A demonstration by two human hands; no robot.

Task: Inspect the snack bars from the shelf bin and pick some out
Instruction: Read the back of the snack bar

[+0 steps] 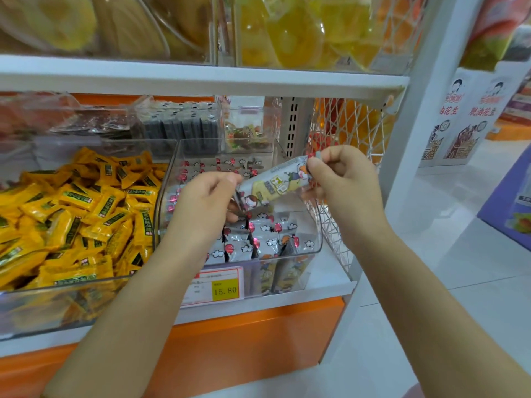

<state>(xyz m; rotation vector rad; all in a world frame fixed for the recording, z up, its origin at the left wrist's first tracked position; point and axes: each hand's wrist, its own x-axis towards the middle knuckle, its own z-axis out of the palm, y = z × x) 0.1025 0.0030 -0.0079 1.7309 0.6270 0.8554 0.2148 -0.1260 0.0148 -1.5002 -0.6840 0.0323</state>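
A snack bar [274, 183] in a white wrapper with a yellow panel and cartoon figures is held tilted above the clear plastic shelf bin [314, 225]. My left hand [205, 202] pinches its lower left end. My right hand [342, 179] pinches its upper right end. Several more snack bars [260, 237] with red and cloud prints stand packed inside the bin below my hands.
A clear bin of yellow wrapped candies [77, 214] sits to the left. A yellow price tag [225, 290] reading 15.80 hangs on the bin front. A white shelf board [201, 77] runs overhead, a white wire mesh panel [342, 130] stands on the right, and the orange base [244, 349] lies below.
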